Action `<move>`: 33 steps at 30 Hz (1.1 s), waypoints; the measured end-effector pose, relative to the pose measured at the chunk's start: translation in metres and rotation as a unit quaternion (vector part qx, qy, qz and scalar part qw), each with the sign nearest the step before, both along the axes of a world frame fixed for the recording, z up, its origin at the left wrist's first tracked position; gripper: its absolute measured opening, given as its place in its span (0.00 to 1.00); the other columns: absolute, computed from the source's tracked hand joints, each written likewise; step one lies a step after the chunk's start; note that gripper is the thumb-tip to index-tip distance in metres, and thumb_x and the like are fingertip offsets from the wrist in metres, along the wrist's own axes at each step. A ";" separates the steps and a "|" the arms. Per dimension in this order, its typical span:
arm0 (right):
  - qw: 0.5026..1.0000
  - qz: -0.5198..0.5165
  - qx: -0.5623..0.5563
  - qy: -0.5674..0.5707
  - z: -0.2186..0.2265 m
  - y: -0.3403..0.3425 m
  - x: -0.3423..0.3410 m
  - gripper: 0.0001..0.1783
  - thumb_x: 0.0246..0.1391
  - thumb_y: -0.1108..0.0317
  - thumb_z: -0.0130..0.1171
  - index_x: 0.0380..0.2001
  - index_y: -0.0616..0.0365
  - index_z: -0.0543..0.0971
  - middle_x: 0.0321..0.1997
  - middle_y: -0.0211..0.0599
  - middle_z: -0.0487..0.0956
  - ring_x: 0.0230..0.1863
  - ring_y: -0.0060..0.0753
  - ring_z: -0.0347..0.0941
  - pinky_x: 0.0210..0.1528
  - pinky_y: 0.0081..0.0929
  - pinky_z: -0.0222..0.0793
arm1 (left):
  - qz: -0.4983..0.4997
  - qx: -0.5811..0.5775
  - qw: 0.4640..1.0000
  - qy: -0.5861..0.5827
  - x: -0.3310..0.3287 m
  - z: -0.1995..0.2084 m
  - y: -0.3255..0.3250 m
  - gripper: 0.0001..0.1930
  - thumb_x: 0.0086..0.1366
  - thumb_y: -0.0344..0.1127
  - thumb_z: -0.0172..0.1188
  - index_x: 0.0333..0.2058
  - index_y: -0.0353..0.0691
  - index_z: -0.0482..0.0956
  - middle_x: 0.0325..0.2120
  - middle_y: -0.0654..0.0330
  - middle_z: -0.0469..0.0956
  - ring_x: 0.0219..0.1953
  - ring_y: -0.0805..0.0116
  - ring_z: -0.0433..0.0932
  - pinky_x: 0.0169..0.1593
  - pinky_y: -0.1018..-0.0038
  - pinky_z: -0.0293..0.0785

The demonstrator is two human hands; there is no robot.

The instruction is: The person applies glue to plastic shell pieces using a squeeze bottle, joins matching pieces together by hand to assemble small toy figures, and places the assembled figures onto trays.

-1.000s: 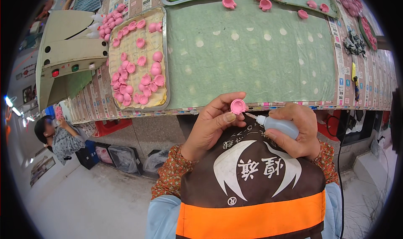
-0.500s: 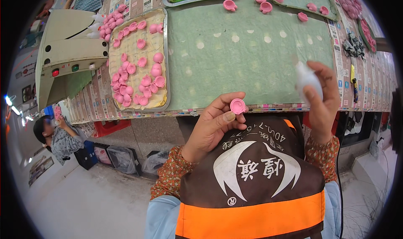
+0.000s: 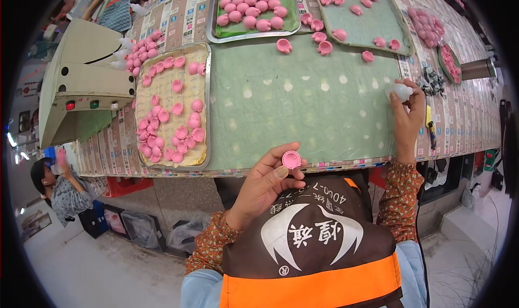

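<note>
Bottle: since the earlier frame, the right hand has carried the squeeze bottle out to the far right of the green cloth; the view has shifted too, showing more of the far side.
Room: pale floor, with dark bins and a red stool near the tabletop's front edge; at far left a co-worker in a patterned grey top has an arm raised.
Tabletop: long, covered with printed sheeting.
Green cloth: spread over the middle, dotted with paler round spots.
Machine: a beige housing at the left, coloured buttons along its front.
Trays: a yellow-lined tray beside the machine, a green-lined tray beyond the cloth, and a green-covered tray farther right, all bearing pink pieces.
Hands: the right pinches the bottle between thumb and fingers, whether clear of the cloth cannot be told; the left hand pinches a pink cup by its rim.
Pink cup: hollow side up, just before the tabletop's front edge.
</note>
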State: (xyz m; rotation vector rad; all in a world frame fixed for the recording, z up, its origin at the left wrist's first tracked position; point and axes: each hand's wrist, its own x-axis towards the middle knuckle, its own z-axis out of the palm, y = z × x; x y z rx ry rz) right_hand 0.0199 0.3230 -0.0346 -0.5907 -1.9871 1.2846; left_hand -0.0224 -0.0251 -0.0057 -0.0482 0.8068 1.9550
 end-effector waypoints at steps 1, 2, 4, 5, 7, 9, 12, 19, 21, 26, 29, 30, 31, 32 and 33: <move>1.000 0.003 0.002 0.000 0.004 -0.003 0.000 0.20 0.58 0.74 0.61 0.52 0.63 0.71 0.53 0.41 0.78 0.50 0.27 0.75 0.49 0.23 0.72 | 0.002 -0.009 1.000 -0.005 -0.001 0.001 0.000 0.27 0.71 0.35 0.55 0.65 0.38 0.60 0.53 0.51 0.73 0.48 0.68 0.76 0.52 0.67 0.79; 0.982 -0.073 0.175 -0.010 0.010 -0.009 0.002 0.21 0.57 0.75 0.61 0.53 0.63 0.71 0.52 0.40 0.78 0.49 0.28 0.75 0.48 0.23 0.71 | 0.004 -0.018 1.000 -0.010 -0.003 0.001 0.001 0.27 0.71 0.35 0.54 0.65 0.38 0.60 0.53 0.51 0.73 0.48 0.68 0.77 0.52 0.67 0.79; 0.920 -0.161 0.357 0.023 0.026 -0.021 0.004 0.20 0.56 0.76 0.62 0.52 0.61 0.73 0.48 0.38 0.78 0.45 0.30 0.73 0.43 0.25 0.68 | 0.006 -0.018 1.000 0.000 -0.005 0.002 0.002 0.27 0.71 0.35 0.54 0.65 0.38 0.59 0.53 0.51 0.73 0.48 0.68 0.77 0.53 0.67 0.79; 0.920 -0.159 0.357 0.024 0.032 -0.027 -0.002 0.20 0.56 0.76 0.62 0.52 0.61 0.73 0.48 0.38 0.78 0.45 0.30 0.73 0.43 0.25 0.68 | 0.006 -0.020 1.000 0.009 -0.005 0.002 0.003 0.27 0.71 0.35 0.54 0.65 0.38 0.59 0.54 0.50 0.73 0.48 0.68 0.77 0.53 0.67 0.79; 0.950 -0.021 0.310 0.030 0.045 -0.045 -0.019 0.17 0.53 0.78 0.63 0.47 0.60 0.77 0.44 0.36 0.78 0.43 0.31 0.73 0.43 0.26 0.68 | 0.007 -0.022 1.000 0.007 -0.005 0.002 0.003 0.27 0.71 0.35 0.54 0.65 0.38 0.59 0.54 0.50 0.73 0.48 0.68 0.77 0.53 0.67 0.79; 0.927 0.012 0.373 0.032 0.045 -0.058 -0.056 0.14 0.50 0.79 0.63 0.42 0.59 0.79 0.38 0.37 0.77 0.38 0.35 0.72 0.40 0.29 0.68 | 0.008 -0.022 1.000 0.011 -0.007 0.002 0.003 0.27 0.71 0.35 0.54 0.65 0.38 0.59 0.54 0.50 0.73 0.48 0.68 0.77 0.53 0.67 0.79; 0.933 0.030 0.357 -0.021 0.031 -0.062 -0.091 0.15 0.51 0.76 0.63 0.44 0.58 0.78 0.35 0.37 0.76 0.35 0.37 0.71 0.39 0.33 0.69 | 0.004 -0.009 1.000 0.019 -0.008 0.007 0.007 0.27 0.71 0.35 0.54 0.65 0.38 0.60 0.53 0.51 0.73 0.47 0.69 0.77 0.53 0.67 0.79; 0.918 0.009 0.373 -0.136 0.001 -0.068 -0.134 0.08 0.54 0.68 0.62 0.36 0.55 0.75 0.35 0.37 0.78 0.38 0.44 0.74 0.39 0.40 0.69 | 0.027 -0.023 0.999 0.010 -0.006 0.004 -0.002 0.26 0.71 0.33 0.54 0.65 0.37 0.60 0.53 0.50 0.73 0.47 0.69 0.78 0.52 0.68 0.79; 0.930 0.029 0.348 -0.113 0.001 -0.066 -0.132 0.08 0.54 0.69 0.61 0.36 0.55 0.74 0.34 0.37 0.77 0.37 0.44 0.74 0.39 0.40 0.69 | 0.033 -0.025 0.999 0.004 -0.006 0.002 -0.004 0.26 0.71 0.33 0.54 0.65 0.37 0.60 0.53 0.50 0.73 0.47 0.69 0.78 0.52 0.68 0.79; 0.890 0.041 0.437 -0.123 0.033 -0.071 -0.094 0.06 0.53 0.73 0.59 0.34 0.58 0.73 0.32 0.39 0.75 0.37 0.45 0.73 0.37 0.40 0.69 | 0.043 -0.031 0.999 0.012 -0.007 0.000 -0.006 0.25 0.71 0.31 0.53 0.65 0.37 0.61 0.53 0.50 0.74 0.46 0.69 0.78 0.51 0.69 0.79; 0.815 0.063 0.540 -0.199 0.039 -0.077 -0.068 0.06 0.50 0.76 0.57 0.31 0.59 0.71 0.32 0.40 0.72 0.38 0.46 0.72 0.37 0.39 0.69 | 0.038 -0.027 0.999 0.021 -0.008 -0.002 -0.005 0.25 0.70 0.30 0.53 0.64 0.37 0.61 0.53 0.50 0.74 0.46 0.70 0.78 0.51 0.69 0.79; 0.804 0.092 0.543 -0.223 0.041 -0.083 -0.060 0.06 0.49 0.77 0.57 0.30 0.58 0.71 0.33 0.41 0.72 0.37 0.46 0.72 0.37 0.39 0.69 | 0.038 -0.029 0.999 0.016 -0.008 -0.002 -0.004 0.25 0.70 0.30 0.53 0.64 0.37 0.61 0.53 0.50 0.74 0.46 0.70 0.78 0.51 0.69 0.79; 0.792 0.122 0.545 -0.247 0.042 -0.088 -0.054 0.06 0.48 0.77 0.56 0.30 0.58 0.70 0.33 0.41 0.71 0.37 0.46 0.72 0.37 0.40 0.69 | 0.035 -0.034 0.999 0.017 -0.008 -0.001 -0.002 0.25 0.70 0.30 0.54 0.64 0.37 0.61 0.53 0.50 0.74 0.46 0.70 0.78 0.52 0.69 0.79; 0.792 0.125 0.543 -0.250 0.042 -0.093 -0.049 0.06 0.48 0.77 0.56 0.30 0.58 0.70 0.33 0.41 0.71 0.37 0.46 0.72 0.37 0.40 0.69 | 0.032 -0.041 0.998 0.018 -0.007 -0.001 0.000 0.25 0.70 0.30 0.54 0.64 0.37 0.62 0.53 0.50 0.73 0.46 0.70 0.78 0.52 0.69 0.79; 0.807 0.155 0.515 -0.242 0.042 -0.098 -0.046 0.06 0.49 0.77 0.57 0.31 0.59 0.71 0.34 0.41 0.71 0.37 0.45 0.72 0.37 0.39 0.68 | 0.033 -0.043 0.998 0.014 -0.007 -0.002 0.000 0.25 0.70 0.30 0.54 0.64 0.37 0.62 0.53 0.50 0.73 0.46 0.70 0.78 0.52 0.69 0.79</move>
